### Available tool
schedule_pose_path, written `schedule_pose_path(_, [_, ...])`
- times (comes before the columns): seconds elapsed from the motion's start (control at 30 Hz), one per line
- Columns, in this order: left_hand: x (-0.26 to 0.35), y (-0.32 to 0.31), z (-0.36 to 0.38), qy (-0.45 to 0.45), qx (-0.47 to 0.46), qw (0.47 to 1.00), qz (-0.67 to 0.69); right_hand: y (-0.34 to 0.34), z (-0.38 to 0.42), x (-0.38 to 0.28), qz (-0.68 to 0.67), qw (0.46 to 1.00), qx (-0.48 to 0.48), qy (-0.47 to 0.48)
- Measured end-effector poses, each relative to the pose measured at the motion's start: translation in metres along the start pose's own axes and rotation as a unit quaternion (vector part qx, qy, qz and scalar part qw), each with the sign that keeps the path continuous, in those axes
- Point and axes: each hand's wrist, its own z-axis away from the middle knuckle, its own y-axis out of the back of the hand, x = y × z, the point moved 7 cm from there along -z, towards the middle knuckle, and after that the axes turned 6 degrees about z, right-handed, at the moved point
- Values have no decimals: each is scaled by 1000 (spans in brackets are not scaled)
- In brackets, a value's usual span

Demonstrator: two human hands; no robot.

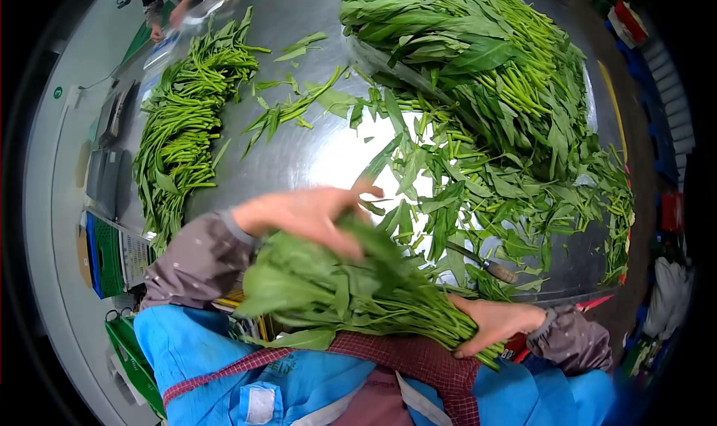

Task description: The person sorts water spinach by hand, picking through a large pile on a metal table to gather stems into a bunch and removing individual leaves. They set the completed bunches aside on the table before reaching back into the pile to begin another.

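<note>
A bunch of water spinach (373, 295), with long leaves and thin green stems, lies across my front just above the apron. My right hand (499, 323) is wrapped round the stems near their cut ends. Over the leafy end, my left hand (317, 213) is blurred by motion, fingers apart at the top of the leaves. A knife (499, 271) with a wooden handle rests on the table among loose leaves, a little beyond my right hand; leaves partly cover its blade.
A large heap of greens (508, 75) fills the far right of the metal table (284, 157). Trimmed leaves and stem pieces (448, 179) are scattered in the middle. Bunches (183, 135) lie in a row at left. Another person's hands (168, 23) are at the far left. Green crates (108, 254) stand beside the table.
</note>
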Motion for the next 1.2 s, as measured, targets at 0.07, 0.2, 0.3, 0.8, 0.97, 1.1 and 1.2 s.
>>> schedule_pose_path(0.07, [-6, 66, 41, -39, 281, 955, -90, -4, 6, 6, -71, 994, 73, 43])
schedule_pose_path(0.2, [-64, 58, 102, 130, 306, 818, -470, 2, 9, 29, -227, 942, 221, 111])
schedule_pose_path(0.3, [-100, -38, 87, 187, -57, 972, -129, 20, -3, 38, -256, 917, 275, 131])
schedule_pose_path(0.8, [-124, -115, 2, -105, 222, 586, 772, 62, -111, 12, -442, 830, 320, 113])
schedule_pose_path(0.97, [-111, -125, 2, -42, 258, 663, 702, 58, -107, 26, -363, 854, 372, 14])
schedule_pose_path(1.1, [-95, -108, -20, -74, 248, 770, 583, 58, -107, -17, -47, 898, 407, 163])
schedule_pose_path(1.2, [-71, -84, -1, -101, 332, 768, 538, 65, -75, -38, -116, 897, 401, 145])
